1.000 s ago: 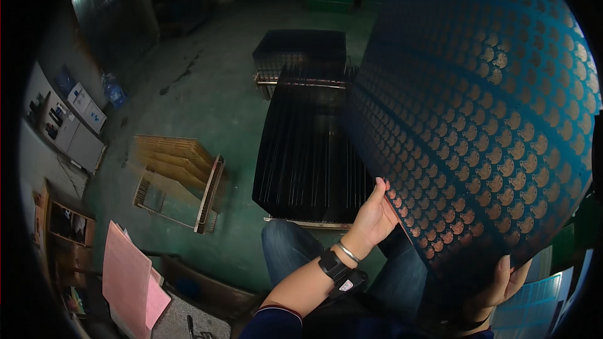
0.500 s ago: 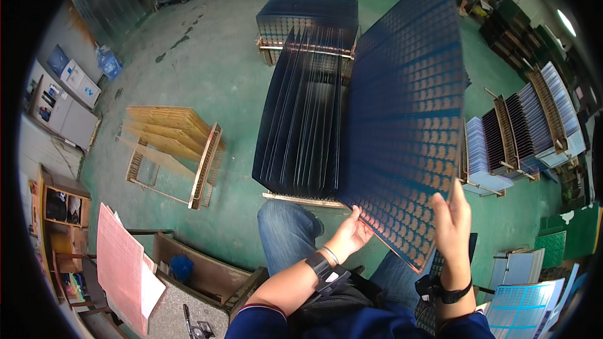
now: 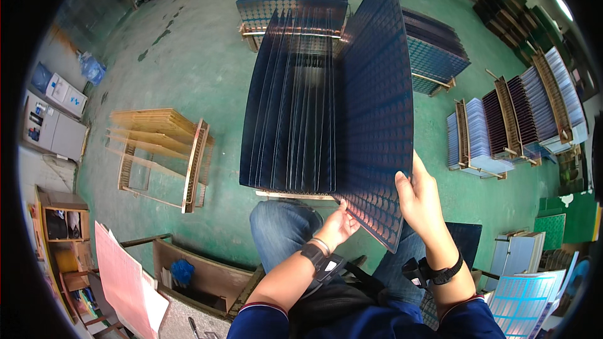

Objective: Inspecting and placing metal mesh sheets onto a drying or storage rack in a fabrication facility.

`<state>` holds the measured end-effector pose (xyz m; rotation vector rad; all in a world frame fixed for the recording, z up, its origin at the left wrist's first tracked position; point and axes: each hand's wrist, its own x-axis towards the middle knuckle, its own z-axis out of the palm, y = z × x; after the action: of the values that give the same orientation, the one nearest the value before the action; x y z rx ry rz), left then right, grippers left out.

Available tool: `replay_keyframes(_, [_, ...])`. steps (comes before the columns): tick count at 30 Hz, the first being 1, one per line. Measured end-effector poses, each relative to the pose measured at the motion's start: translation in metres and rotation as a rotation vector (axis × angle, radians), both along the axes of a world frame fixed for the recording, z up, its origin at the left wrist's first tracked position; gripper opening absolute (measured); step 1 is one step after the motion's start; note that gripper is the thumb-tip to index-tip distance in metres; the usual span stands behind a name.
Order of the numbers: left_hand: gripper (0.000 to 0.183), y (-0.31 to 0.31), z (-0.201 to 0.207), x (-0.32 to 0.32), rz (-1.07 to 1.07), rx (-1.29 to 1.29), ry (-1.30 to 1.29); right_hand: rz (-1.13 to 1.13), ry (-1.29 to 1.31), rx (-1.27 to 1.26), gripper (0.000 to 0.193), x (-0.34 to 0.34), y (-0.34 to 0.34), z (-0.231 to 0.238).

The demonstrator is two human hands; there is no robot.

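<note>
The left hand (image 3: 339,225), nearer the rack (image 3: 298,196) of dark panels (image 3: 267,119), pinches the lower edge of a patterned panel (image 3: 377,113); the right hand (image 3: 422,198) clasps its right edge, thumb against fingers. Upright, just right of the rack, the patterned panel stretches lengthwise away from both hands, more edge-on than half a second earlier.

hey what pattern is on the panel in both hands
Dark blue panel with rows of repeated rounded shapes, best seen in head view.

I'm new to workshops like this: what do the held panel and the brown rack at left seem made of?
Held panel: perhaps copper-clad laminate, satin-coated; thin, flat, dark blue with a sheen, coppery-patterned. Brown rack: probably wood, matte, judging by its dull brown colour.
</note>
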<state>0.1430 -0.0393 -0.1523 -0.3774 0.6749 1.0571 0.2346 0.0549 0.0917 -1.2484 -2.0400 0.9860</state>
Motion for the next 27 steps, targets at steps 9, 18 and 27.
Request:
replay_keyframes(9, [0.029,0.013,0.122,-0.077,-0.964,0.562,1.034,0.046,0.120,0.199,0.066,-0.013,0.048,-0.018])
replay_keyframes(18, [0.035,0.052,0.148,-0.106,-0.232,0.656,2.323,0.066,0.096,0.073,0.065,-0.032,0.075,-0.025])
replay_keyframes(27, [0.045,0.049,0.126,-0.110,-0.290,0.576,2.413,0.042,-0.070,0.001,0.065,-0.064,0.079,-0.024])
